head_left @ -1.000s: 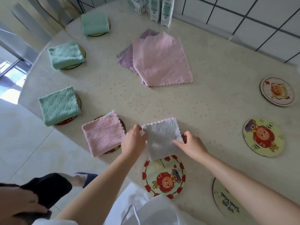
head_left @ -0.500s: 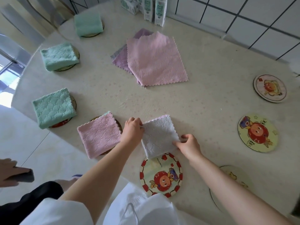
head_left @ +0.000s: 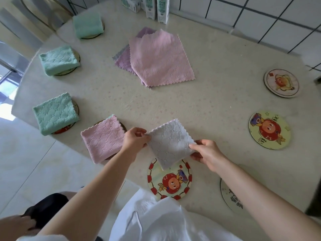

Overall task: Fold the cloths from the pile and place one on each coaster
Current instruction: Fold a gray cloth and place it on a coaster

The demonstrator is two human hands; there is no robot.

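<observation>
Plenty of bare table [head_left: 225, 110] beyond both hands, with the pile [head_left: 161, 58] of flat cloths lying well past the fingertips, so nothing crowds this move. Just under the hands sits the red-rimmed coaster [head_left: 170, 183], close to the table's near edge, and the folded grey cloth [head_left: 171, 145] overlaps its far rim, lifted or resting, hard to call. Left hand [head_left: 134, 141] and right hand [head_left: 206, 153] each pinch a side, a grip that should keep the fold square.

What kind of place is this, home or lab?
Likely a home dining area: round table with a patterned cover, cartoon coasters set around it, drink cartons by a white tiled wall.
</observation>
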